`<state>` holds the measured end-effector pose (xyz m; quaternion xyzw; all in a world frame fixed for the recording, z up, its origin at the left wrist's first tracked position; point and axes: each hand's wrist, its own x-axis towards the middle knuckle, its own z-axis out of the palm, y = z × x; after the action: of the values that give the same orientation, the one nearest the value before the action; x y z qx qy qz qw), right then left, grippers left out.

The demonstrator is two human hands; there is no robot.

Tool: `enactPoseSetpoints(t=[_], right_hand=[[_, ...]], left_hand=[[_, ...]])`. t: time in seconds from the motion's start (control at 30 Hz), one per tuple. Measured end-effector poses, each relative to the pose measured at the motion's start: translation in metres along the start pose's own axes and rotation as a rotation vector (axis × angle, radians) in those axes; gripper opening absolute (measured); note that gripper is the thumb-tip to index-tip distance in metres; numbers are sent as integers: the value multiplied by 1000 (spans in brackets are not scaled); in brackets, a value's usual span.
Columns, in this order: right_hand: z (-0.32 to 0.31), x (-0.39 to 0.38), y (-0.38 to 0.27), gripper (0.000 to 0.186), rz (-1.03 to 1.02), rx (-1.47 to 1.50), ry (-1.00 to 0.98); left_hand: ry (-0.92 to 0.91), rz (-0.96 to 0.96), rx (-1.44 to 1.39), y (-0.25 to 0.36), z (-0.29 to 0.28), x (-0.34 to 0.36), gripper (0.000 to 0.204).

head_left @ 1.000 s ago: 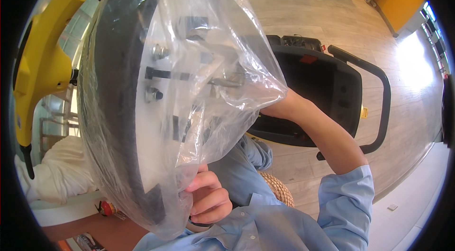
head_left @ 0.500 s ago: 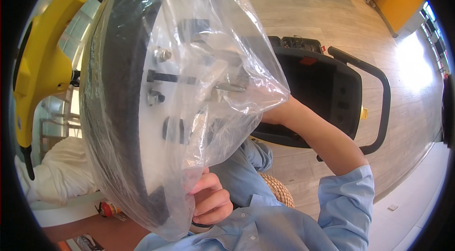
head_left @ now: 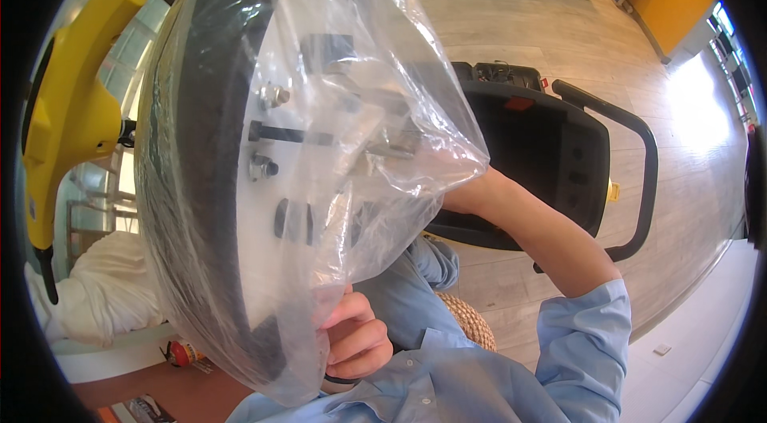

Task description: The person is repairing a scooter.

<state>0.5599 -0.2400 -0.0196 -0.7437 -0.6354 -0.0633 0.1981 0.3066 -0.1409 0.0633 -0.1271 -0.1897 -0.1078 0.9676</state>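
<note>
A large clear plastic bag [head_left: 383, 223] covers a big round part with a dark rim [head_left: 212, 127] and a white flat face [head_left: 260, 263]. Bolts with nuts [head_left: 273, 95] and a black strip [head_left: 288, 133] show on that face through the film. My left hand [head_left: 357, 341] is closed at the bag's lower edge, fingers curled and pinching the film. My right hand [head_left: 451, 171] reaches inside the bag from the right; its fingers are blurred by the plastic. A silvery metal piece [head_left: 391, 150] shows at its fingertips, its kind unclear.
At the left hangs a yellow tool-like body [head_left: 72, 111] with black ends. A black machine panel with a curved handle [head_left: 651, 175] stands behind my right arm on the wooden floor [head_left: 551, 11]. A woven seat [head_left: 467, 319] and a small red extinguisher [head_left: 182, 353] are lower down.
The silvery piece and my right hand inside the bag have shifted slightly downward. My left hand keeps its hold on the film.
</note>
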Motion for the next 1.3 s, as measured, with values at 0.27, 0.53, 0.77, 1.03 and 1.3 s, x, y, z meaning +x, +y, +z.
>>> enactPoseSetpoints(t=[0.27, 0.53, 0.77, 1.03, 1.3], right_hand=[[-8, 4, -3, 18, 74, -26, -165], [12, -5, 4, 17, 71, 20, -46], [12, -1, 0, 16, -21, 25, 64], [13, 1, 3, 20, 59, 152, -13], [5, -4, 1, 22, 187, 186, -168]], left_hand=[[-5, -11, -6, 1, 0, 1, 29], [-2, 5, 4, 0, 0, 1, 29], [0, -3, 4, 1, 0, 1, 29], [6, 12, 7, -1, 0, -1, 30], [-18, 18, 12, 0, -4, -2, 30]])
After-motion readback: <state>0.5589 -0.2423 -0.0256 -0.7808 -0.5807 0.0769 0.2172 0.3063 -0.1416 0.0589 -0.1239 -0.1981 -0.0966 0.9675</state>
